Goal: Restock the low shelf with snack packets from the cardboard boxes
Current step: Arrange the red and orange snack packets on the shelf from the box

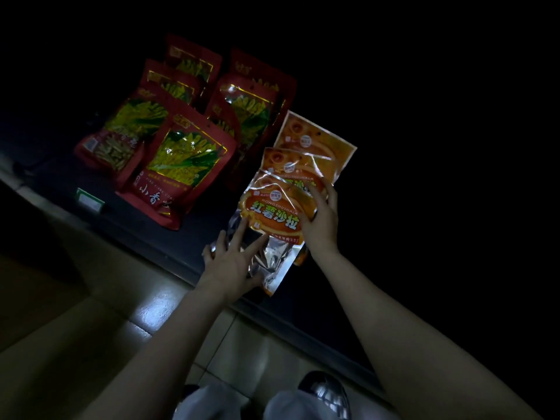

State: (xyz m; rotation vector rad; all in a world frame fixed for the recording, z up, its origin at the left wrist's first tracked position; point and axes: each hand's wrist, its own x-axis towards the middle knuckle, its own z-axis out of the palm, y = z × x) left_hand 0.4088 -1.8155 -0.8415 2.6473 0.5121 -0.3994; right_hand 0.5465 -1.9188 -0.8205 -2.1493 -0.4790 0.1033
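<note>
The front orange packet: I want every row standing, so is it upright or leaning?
Leaning. The front orange packet tilts back against the orange packets behind it, gripped by the right hand, with the left hand at its silvery base.

Three orange packets [277, 204] overlap in a row on the dark shelf [209, 225], the front one overhanging its edge. Red packets [188, 159] with yellow-green pictures stand stacked to their left.

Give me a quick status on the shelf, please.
Right hand grips front orange packet. Left hand open, fingers on its foil. Red packets alongside, clear.
</note>
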